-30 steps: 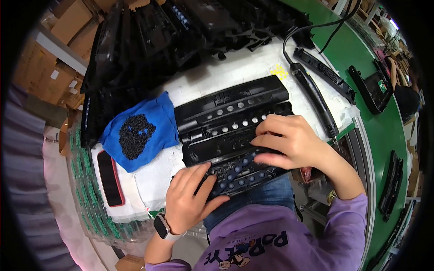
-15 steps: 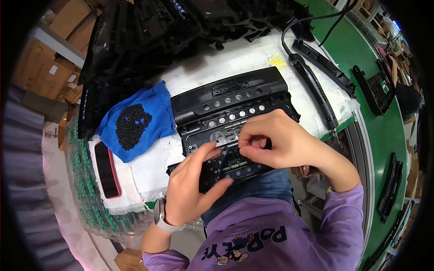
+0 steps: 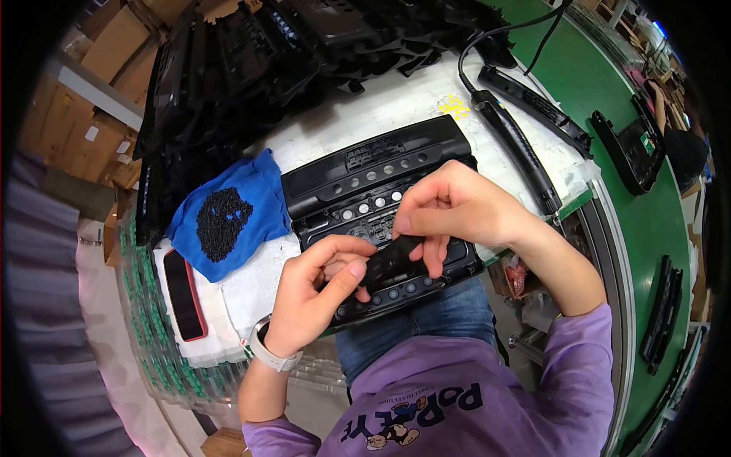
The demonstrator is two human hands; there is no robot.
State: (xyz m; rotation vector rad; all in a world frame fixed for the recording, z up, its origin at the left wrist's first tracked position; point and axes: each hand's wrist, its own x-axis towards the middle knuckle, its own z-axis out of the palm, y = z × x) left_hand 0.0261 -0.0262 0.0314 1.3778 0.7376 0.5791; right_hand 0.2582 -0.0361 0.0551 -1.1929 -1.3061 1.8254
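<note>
Both hands pinch a thin black strip [image 3: 396,259] over the black panel [image 3: 381,198] at the table's near edge: left hand [image 3: 316,293] grips its left end, right hand [image 3: 449,209] its middle. Likely light, stiff plastic; best held by the ends.

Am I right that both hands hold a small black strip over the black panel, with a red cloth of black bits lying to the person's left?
Not quite: the cloth is blue, not red, as the head view shows. The rest stands: the left hand and right hand hold the small black strip over the black panel, and the cloth with its black bits lies to the person's left.
</note>
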